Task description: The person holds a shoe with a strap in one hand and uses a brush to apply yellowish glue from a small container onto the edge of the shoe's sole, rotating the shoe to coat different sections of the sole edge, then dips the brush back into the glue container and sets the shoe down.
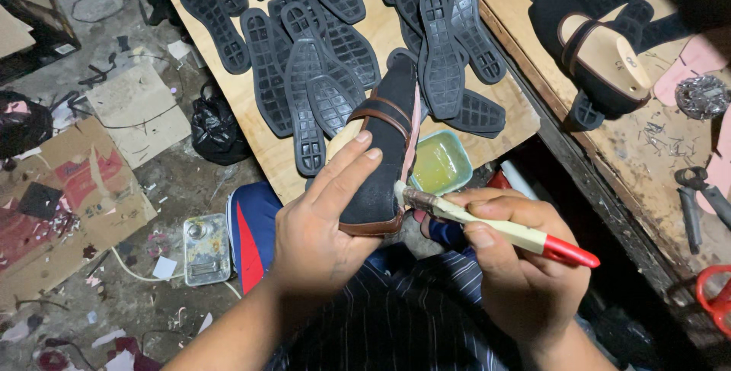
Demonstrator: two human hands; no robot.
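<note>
Black suede and brown trim mark the shoe upper [384, 154] gripped in a person's left hand [324, 219], whose fingers lie flat across its dark underside while the thumb wraps round the near edge. The shoe is held above the person's lap, its toe end pointing away toward a plywood board [251, 104]. The right hand [518, 264] is closed around a brush [487, 222] with a pale handle and red end, its bristles touching the shoe's lower right edge, just beside the brown binding.

Just beyond the brush tip sits a small teal dish of yellowish glue [440, 162], resting at the board's near edge. Black rubber soles [320, 43] with moulded tread lie spread over the board, many overlapping. To the right, on a scarred wooden workbench [640, 150], a second shoe on a pale last [601, 59] rests on its side among more dark soles, with scattered small nails and a pair of pliers [697, 196] nearby.

Striped dark trousers [411, 318] cover the person's knees. On the littered concrete floor to the left lie flattened cardboard [68, 203], a black plastic bag [215, 129] and a small metal tin [205, 249].
</note>
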